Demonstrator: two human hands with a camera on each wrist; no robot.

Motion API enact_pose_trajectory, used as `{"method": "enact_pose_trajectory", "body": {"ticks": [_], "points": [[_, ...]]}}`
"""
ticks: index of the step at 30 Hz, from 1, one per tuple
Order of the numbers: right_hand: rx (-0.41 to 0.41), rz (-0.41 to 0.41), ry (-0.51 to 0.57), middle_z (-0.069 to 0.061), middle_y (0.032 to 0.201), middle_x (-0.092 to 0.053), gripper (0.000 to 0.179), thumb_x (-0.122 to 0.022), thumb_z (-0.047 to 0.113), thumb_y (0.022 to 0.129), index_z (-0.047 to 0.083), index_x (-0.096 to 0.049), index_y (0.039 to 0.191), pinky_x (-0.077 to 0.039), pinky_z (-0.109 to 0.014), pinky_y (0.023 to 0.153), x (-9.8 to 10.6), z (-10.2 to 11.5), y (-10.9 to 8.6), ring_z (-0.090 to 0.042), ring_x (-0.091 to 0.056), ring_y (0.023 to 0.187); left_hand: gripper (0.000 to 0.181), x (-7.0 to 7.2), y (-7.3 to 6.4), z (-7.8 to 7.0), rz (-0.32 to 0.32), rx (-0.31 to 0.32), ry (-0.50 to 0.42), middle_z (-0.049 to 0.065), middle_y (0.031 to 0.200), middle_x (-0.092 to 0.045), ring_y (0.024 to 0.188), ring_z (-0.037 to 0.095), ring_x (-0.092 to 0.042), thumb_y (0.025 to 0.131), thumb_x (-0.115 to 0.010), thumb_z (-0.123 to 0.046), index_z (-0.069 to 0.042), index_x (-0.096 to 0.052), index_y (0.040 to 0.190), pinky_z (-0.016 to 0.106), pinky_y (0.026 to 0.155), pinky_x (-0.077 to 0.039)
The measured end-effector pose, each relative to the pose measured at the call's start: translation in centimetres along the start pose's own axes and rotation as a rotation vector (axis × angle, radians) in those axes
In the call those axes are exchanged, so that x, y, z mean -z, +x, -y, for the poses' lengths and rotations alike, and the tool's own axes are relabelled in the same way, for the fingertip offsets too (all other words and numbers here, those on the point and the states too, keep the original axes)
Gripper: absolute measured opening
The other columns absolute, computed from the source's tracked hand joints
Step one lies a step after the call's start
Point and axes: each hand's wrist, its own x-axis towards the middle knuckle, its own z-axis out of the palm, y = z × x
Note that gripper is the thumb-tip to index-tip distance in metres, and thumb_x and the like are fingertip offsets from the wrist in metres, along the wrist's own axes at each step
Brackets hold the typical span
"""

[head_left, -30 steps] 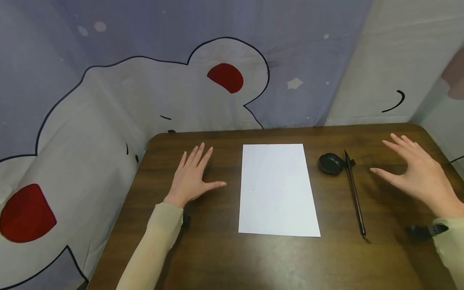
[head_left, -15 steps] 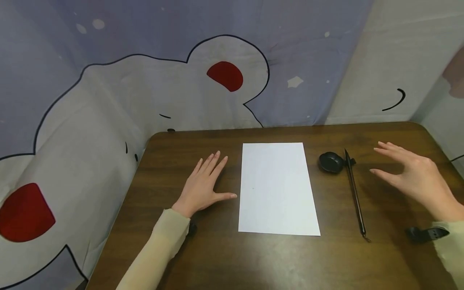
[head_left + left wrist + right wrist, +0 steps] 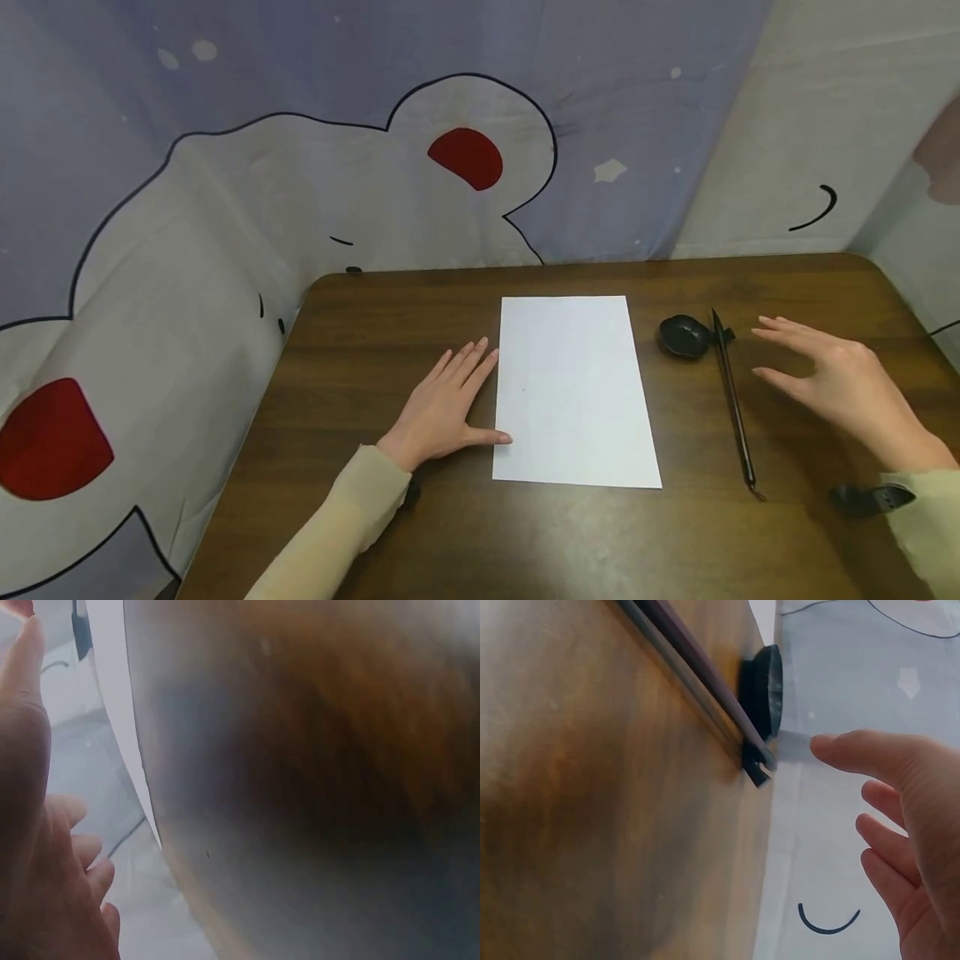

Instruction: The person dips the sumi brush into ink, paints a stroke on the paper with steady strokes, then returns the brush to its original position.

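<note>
A white sheet of paper (image 3: 573, 392) lies on the brown wooden table (image 3: 420, 542). At its left edge is my left hand (image 3: 438, 417), fingers straight and spread, its thumb tip overlapping the paper's edge; whether it touches is unclear. My right hand (image 3: 847, 383) hovers to the right of a dark writing brush (image 3: 737, 417), thumb and fingers apart and nothing between them. The brush's upper end leans on a small black rest beside a black ink dish (image 3: 684, 337). In the right wrist view the brush (image 3: 705, 679) and dish (image 3: 769, 690) stand apart from the hand (image 3: 922, 817).
A pale cloth backdrop (image 3: 300, 192) with cartoon drawings hangs behind and to the left of the table. Dark wrist straps sit under both sleeves. A thin dark cord (image 3: 945, 327) shows at the right.
My left hand has moved right and nearer to me, reaching the paper's left edge. The right hand has shifted slightly left and lower, closer to the brush. Paper, brush and dish stayed put.
</note>
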Motion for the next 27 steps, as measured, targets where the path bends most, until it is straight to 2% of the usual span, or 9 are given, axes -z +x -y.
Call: {"method": "enact_pose_trajectory", "body": {"ticks": [2, 4, 6, 7, 12, 19, 27], "points": [[0.009, 0.003, 0.010, -0.023, 0.133, -0.062, 0.066, -0.093, 0.003, 0.064, 0.003, -0.071, 0.126, -0.044, -0.026, 0.051, -0.4, 0.1, -0.2, -0.041, -0.070, 0.077, 0.119, -0.1, 0.0, -0.4, 0.010, -0.014, -0.009, 0.008, 0.170, -0.009, 0.155, 0.022, -0.008, 0.080, -0.047, -0.090, -0.013, -0.015, 0.164, 0.042, 0.124, -0.006], [0.006, 0.013, 0.012, -0.024, 0.133, -0.063, 0.066, -0.093, 0.003, 0.064, 0.003, -0.071, 0.126, -0.054, -0.040, 0.057, -0.7, 0.1, -0.4, -0.044, -0.070, 0.085, 0.120, -0.3, -0.1, -0.9, 0.025, -0.025, -0.014, 0.009, 0.170, -0.010, 0.155, 0.022, -0.008, 0.079, -0.049, -0.090, -0.012, -0.016, 0.164, 0.043, 0.124, -0.007], [0.007, 0.021, 0.015, -0.023, 0.132, -0.063, 0.065, -0.094, 0.003, 0.064, 0.003, -0.071, 0.125, -0.055, -0.055, 0.064, -1.1, 0.2, -0.6, -0.049, -0.068, 0.096, 0.120, -0.4, -0.1, -1.3, 0.045, -0.034, -0.016, 0.009, 0.170, -0.011, 0.155, 0.022, -0.008, 0.079, -0.050, -0.090, -0.012, -0.016, 0.164, 0.043, 0.124, -0.007], [0.011, 0.028, 0.016, -0.024, 0.132, -0.063, 0.065, -0.094, 0.003, 0.064, 0.002, -0.071, 0.124, -0.054, -0.059, 0.064, -1.3, 0.2, -0.7, -0.049, -0.068, 0.096, 0.121, -0.5, -0.1, -1.5, 0.056, -0.037, -0.017, 0.009, 0.170, -0.010, 0.155, 0.022, -0.008, 0.078, -0.051, -0.090, -0.012, -0.016, 0.164, 0.042, 0.124, -0.007], [0.050, 0.042, 0.021, -0.026, 0.126, -0.065, 0.060, -0.093, 0.001, 0.063, 0.001, -0.073, 0.120, -0.055, -0.058, 0.063, -2.1, 0.1, -1.0, -0.049, -0.068, 0.095, 0.122, -0.7, -0.1, -2.2, 0.081, -0.062, -0.013, 0.009, 0.170, -0.011, 0.154, 0.023, -0.011, 0.078, -0.054, -0.089, -0.010, -0.018, 0.164, 0.043, 0.124, -0.009], [0.059, 0.106, 0.042, -0.024, 0.122, -0.068, 0.055, -0.089, -0.004, 0.066, 0.001, -0.074, 0.118, -0.054, -0.060, 0.071, -2.8, 0.2, -1.2, -0.047, -0.068, 0.100, 0.120, -0.8, 0.1, -2.8, 0.117, -0.088, -0.021, 0.010, 0.169, -0.013, 0.154, 0.025, -0.014, 0.079, -0.057, -0.085, -0.009, -0.018, 0.164, 0.042, 0.123, -0.009], [0.117, 0.115, 0.036, -0.019, 0.122, -0.070, 0.049, -0.087, -0.007, 0.067, 0.001, -0.076, 0.114, -0.056, -0.056, 0.067, -3.5, 0.3, -0.9, -0.042, -0.070, 0.095, 0.116, -1.2, 0.4, -3.5, 0.184, -0.099, -0.022, 0.009, 0.169, -0.011, 0.154, 0.022, -0.012, 0.082, -0.055, -0.083, -0.010, -0.019, 0.164, 0.039, 0.123, -0.006]]}}
